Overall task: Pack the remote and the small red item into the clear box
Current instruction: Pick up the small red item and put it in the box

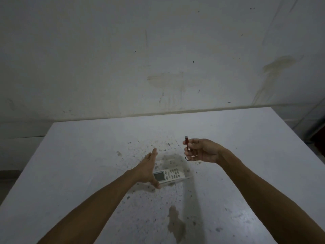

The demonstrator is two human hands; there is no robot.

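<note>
White table, stained and speckled, is seen filling the lower half of the frame; a marked wall is seen above it.

Left of centre: the left hand is held edge-on, fingers stretched out and released, nothing gripped. Its palm side is set against the left end of the clear box; whether skin and plastic actually touch cannot be told.

Centre: the clear box lies on the table, its walls faint and hard to trace. The remote, white with a grey screen at its left end and rows of buttons to the right, is seen lying lengthwise within the box outline, near its lower edge.

Right of centre: the right hand is raised above the table, up and to the right of the box. The small red item is pinched upright between thumb and fingertips, a pale cap at its top and a small ring dangling below. The remaining fingers are curled loosely inward. The item is well apart from the remote.
</note>
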